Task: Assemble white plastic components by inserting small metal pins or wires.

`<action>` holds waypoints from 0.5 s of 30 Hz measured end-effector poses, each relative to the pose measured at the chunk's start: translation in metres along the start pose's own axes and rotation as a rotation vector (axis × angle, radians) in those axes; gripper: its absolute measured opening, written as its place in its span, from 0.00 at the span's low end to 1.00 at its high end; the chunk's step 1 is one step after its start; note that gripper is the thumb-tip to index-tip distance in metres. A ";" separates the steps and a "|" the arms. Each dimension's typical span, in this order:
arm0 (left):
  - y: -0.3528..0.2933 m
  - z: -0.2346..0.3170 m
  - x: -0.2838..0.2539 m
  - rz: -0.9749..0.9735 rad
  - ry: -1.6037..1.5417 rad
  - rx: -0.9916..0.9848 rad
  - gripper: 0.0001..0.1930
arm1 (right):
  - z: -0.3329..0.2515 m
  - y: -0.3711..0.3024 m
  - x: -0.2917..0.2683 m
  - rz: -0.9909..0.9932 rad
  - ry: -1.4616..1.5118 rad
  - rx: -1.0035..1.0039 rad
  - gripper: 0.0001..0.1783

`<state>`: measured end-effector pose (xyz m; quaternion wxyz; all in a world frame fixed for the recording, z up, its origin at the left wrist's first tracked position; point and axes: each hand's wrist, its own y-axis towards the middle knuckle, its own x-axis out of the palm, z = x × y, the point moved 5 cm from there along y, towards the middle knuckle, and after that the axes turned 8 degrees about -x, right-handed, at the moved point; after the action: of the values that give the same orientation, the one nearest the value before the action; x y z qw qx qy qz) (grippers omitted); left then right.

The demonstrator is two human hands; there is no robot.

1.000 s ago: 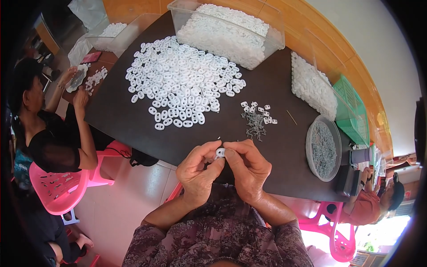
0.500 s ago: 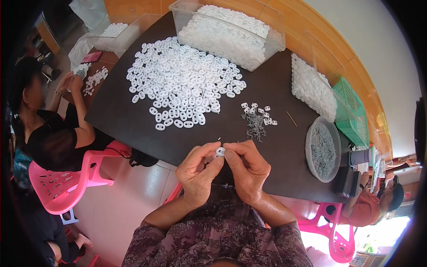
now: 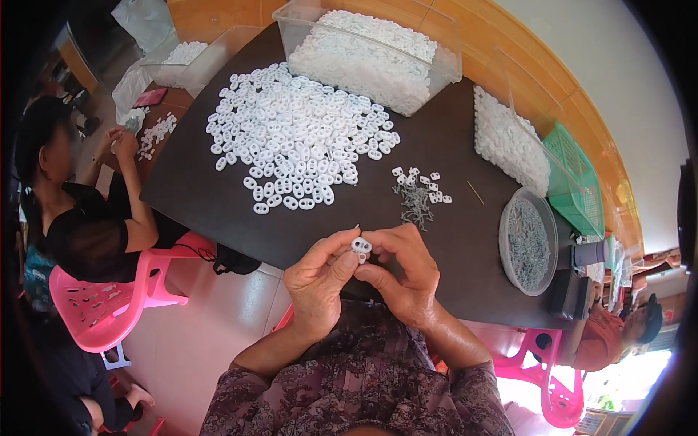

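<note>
A small white oval plastic piece with two holes (image 3: 360, 245) is held up near the front edge of the table, with a smaller white part against its lower side. My left hand (image 3: 318, 285) pinches it from the left between thumb and fingers. On the other side my right hand (image 3: 404, 278) is curled round it, fingertips at the piece and thumb just below. A thin pin-like tip shows above the left fingertips. Beyond my hands lie a heap of small grey pins (image 3: 417, 206) and several small white two-hole plates (image 3: 435, 187).
A wide pile of white oval pieces (image 3: 291, 131) covers the table's left half. Behind it stands a clear bin (image 3: 363, 62) of white parts. To the right are a bowl of grey pins (image 3: 527, 240), a green basket (image 3: 574, 174) and a thin stick (image 3: 475, 192). Co-workers sit left and right.
The white oval piece has turned so its holes face up more plainly. My right thumb has slid lower, away from the top of the piece, and the smaller white part shows.
</note>
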<state>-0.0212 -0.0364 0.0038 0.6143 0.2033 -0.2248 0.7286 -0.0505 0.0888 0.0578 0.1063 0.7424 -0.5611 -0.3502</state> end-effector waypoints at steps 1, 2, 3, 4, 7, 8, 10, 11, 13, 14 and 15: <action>0.000 0.000 0.001 -0.025 -0.007 0.001 0.14 | 0.000 -0.001 0.000 0.010 -0.025 -0.030 0.20; -0.001 0.001 0.001 -0.027 -0.005 0.000 0.14 | 0.001 -0.001 0.000 0.013 -0.026 -0.030 0.20; 0.000 0.001 0.001 -0.028 0.003 0.008 0.14 | 0.000 -0.002 0.000 0.021 -0.068 -0.086 0.20; -0.001 0.002 0.001 -0.028 0.012 0.017 0.14 | -0.003 -0.002 -0.001 0.029 -0.111 -0.142 0.21; -0.001 0.003 -0.001 -0.019 0.126 0.092 0.14 | -0.004 -0.003 -0.001 0.036 -0.112 -0.153 0.23; -0.001 0.002 -0.003 -0.020 0.127 0.092 0.14 | -0.004 -0.003 -0.001 0.037 -0.112 -0.153 0.23; -0.001 0.005 -0.003 -0.037 0.268 0.188 0.14 | -0.004 -0.004 -0.001 0.040 -0.110 -0.151 0.22; -0.001 0.006 -0.004 -0.037 0.268 0.188 0.14 | -0.003 -0.004 -0.001 0.041 -0.110 -0.151 0.22; -0.001 0.012 0.000 -0.049 0.385 0.271 0.15 | -0.003 -0.004 -0.001 0.039 -0.107 -0.151 0.22; -0.001 0.013 0.000 -0.048 0.385 0.271 0.15 | -0.003 -0.004 -0.001 0.039 -0.106 -0.151 0.22; -0.001 0.014 0.000 -0.035 0.396 0.262 0.15 | -0.004 -0.004 -0.001 0.037 -0.104 -0.148 0.22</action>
<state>-0.0195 -0.0445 0.0152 0.6273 0.1383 0.0001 0.7664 -0.0452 0.0906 0.0587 0.1382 0.7029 -0.5519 -0.4269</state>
